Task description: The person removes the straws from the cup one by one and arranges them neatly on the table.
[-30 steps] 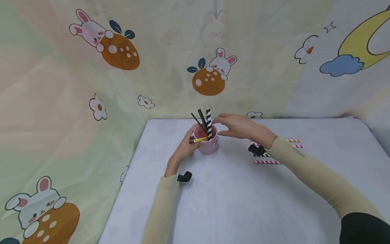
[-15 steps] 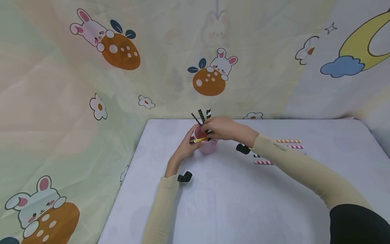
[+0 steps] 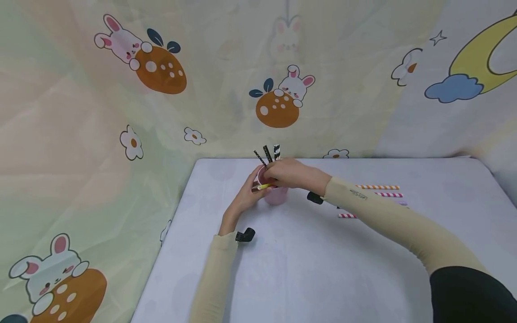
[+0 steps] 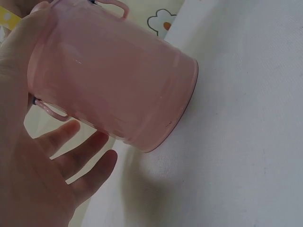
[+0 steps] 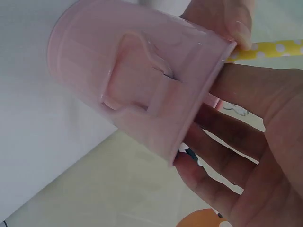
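A pink bucket (image 3: pixel 276 197) stands on the table, slightly tilted in the head view. My left hand (image 3: pixel 246 193) grips its left side, the thumb near the rim and several fingers spread behind it. A yellow dotted straw (image 5: pixel 274 50) pokes out over the rim beside the left thumb. Several black patterned straws (image 3: pixel 268 154) rise from the bucket. My right hand (image 3: pixel 292 173) reaches over the mouth from the right, thumb and fingers dipping past the rim. The bucket wall hides its fingertips, so what they hold cannot be seen.
On the table to the right lie an orange striped straw (image 3: pixel 377 187), a pink striped straw (image 3: pixel 389 194) and a red striped straw (image 3: pixel 347 216), partly behind the right sleeve. A printed cloth backdrop (image 3: pixel 226 89) hangs behind the table (image 3: pixel 315 269).
My right hand has moved left from beside the bucket to over its mouth and now covers the straws' lower parts. The left hand and bucket have stayed in place.
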`<state>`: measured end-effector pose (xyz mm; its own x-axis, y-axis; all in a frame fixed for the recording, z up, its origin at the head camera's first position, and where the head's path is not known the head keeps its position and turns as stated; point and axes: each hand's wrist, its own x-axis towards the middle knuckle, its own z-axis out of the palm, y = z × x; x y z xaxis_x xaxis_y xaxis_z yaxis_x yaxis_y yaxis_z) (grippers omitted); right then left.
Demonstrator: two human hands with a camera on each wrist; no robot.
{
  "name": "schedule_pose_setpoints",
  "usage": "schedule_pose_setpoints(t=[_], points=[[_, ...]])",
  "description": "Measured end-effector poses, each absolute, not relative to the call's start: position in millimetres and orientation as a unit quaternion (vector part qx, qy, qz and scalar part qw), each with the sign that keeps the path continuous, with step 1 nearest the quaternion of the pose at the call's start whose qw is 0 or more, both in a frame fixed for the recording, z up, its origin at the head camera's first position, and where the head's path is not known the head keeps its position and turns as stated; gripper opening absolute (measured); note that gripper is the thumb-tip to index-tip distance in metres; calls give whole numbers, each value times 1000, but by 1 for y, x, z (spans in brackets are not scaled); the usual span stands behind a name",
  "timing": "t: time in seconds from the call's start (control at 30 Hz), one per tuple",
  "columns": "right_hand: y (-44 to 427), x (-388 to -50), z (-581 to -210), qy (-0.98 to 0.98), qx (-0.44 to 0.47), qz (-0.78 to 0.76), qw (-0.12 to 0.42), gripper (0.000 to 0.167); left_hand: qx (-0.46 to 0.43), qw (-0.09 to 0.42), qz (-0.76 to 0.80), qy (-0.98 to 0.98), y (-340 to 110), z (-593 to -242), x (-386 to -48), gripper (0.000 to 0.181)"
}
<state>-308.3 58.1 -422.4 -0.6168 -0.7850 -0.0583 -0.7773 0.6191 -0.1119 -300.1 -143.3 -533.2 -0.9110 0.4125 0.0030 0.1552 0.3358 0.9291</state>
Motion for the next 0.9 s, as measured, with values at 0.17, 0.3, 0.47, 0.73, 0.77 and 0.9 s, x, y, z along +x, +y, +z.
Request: schedule_pose_setpoints(t=[0.17,0.3,0.47,0.73,0.77,0.9], points=[[55,-311,-427,894,-443,-47,54,15,173,122,555,804,-144,-533,-300,82],[54,-312,-431,894,-439,-60,64,13,174,122,551,807,-145,-534,-300,83],[54,-312,-437,893,-439,-70,64,11,178,116,554,805,-146,-536,-297,84],[56,-314,-440,895,-432,-91,71,6,196,106,560,798,-145,-536,-293,81],[56,-315,-439,895,-430,-93,72,6,196,104,559,799,-145,-536,-294,80],[55,-317,-439,896,-427,-97,77,8,195,99,559,800,-145,-535,-296,80]])
